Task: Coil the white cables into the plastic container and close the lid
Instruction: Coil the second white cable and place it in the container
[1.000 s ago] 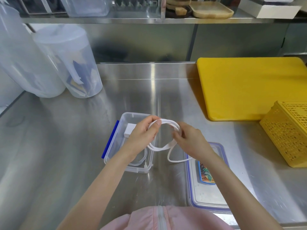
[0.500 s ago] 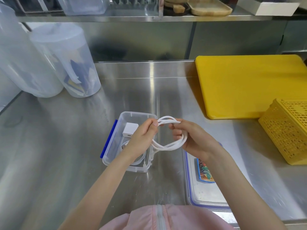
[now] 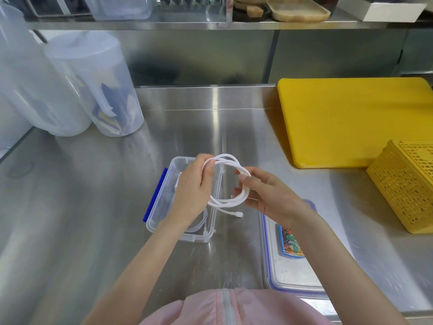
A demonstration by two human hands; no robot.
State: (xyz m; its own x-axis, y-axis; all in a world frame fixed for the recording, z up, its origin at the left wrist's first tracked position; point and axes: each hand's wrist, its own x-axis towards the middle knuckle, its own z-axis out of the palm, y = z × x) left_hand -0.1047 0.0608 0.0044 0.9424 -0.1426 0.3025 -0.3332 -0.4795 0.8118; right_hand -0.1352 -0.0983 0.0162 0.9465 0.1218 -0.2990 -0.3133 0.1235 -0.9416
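A white cable (image 3: pixel 228 201) is wound into a loop held just above the open clear plastic container (image 3: pixel 164 202) with a blue latch. My left hand (image 3: pixel 194 186) pinches the loop's far left side over the container. My right hand (image 3: pixel 267 193) grips the loop's right side with curled fingers. The cable's plug end hangs loose below the loop. Another thin cable and a white adapter lie inside the container, partly hidden by my left hand. The blue-rimmed lid (image 3: pixel 274 266) lies flat on the counter to the right.
A steel counter (image 3: pixel 93 207) carries two translucent jugs (image 3: pixel 100 90) at the back left, a yellow cutting board (image 3: pixel 351 120) at the back right and a yellow perforated basket (image 3: pixel 405 186) at the right edge. A shelf runs along the back.
The loose tail has been wound in and the coil is now rounder and tighter. My right hand has shifted along the loop's right side. The plug end now hangs free.
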